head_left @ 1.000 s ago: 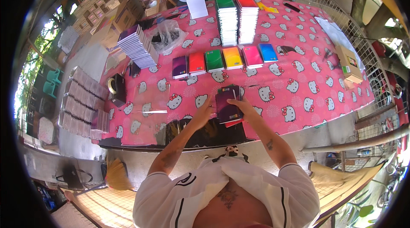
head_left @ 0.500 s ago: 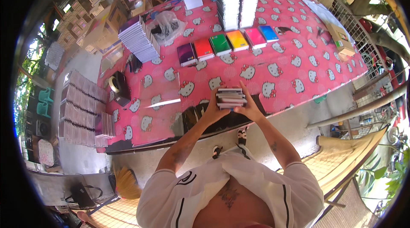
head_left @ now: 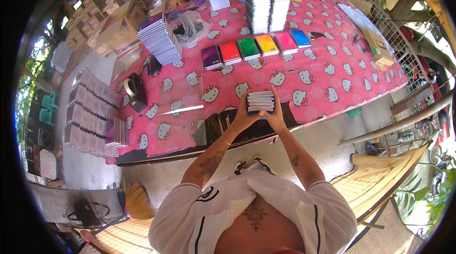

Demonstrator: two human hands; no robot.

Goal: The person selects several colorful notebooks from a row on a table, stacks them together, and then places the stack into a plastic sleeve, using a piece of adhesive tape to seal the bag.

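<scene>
The left hand (head_left: 243,117) and right hand (head_left: 275,116) are both closed on a small stack of thin notebooks (head_left: 260,101), held edge-on above the near edge of the pink-clothed surface (head_left: 332,83); the stack looks light and fairly stiff as a block. The glossy covers would likely slide apart, so squeezing both ends as here seems the safest hold.

Outdoor stationery packing stall: stacked notebooks (head_left: 267,1) on a pink cartoon tablecloth (head_left: 332,71), cartons (head_left: 83,30).

Open tablecloth (head_left: 304,80) ahead; blocked beyond by row of coloured notebooks (head_left: 256,47), left by tape dispenser (head_left: 134,91), seemingly.
</scene>
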